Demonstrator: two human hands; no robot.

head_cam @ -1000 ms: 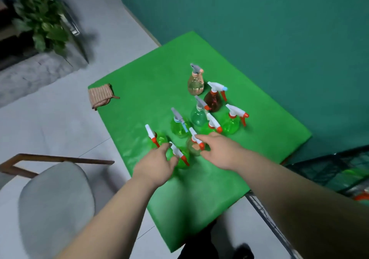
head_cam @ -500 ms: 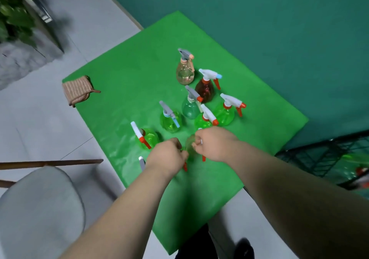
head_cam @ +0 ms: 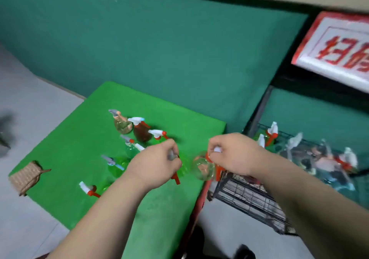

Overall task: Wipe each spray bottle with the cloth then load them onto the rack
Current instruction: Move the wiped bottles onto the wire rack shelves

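left hand [head_cam: 153, 164] curled round green bottle [head_cam: 184, 167] top | right hand [head_cam: 231, 154], clear bottle [head_cam: 202, 168] top

Table cover [head_cam: 83, 130] matt green fabric; spray bottles [head_cam: 140, 133] on it glossy plastic; rack [head_cam: 249, 196] beside it black wire; cloth [head_cam: 25, 178] ribbed.
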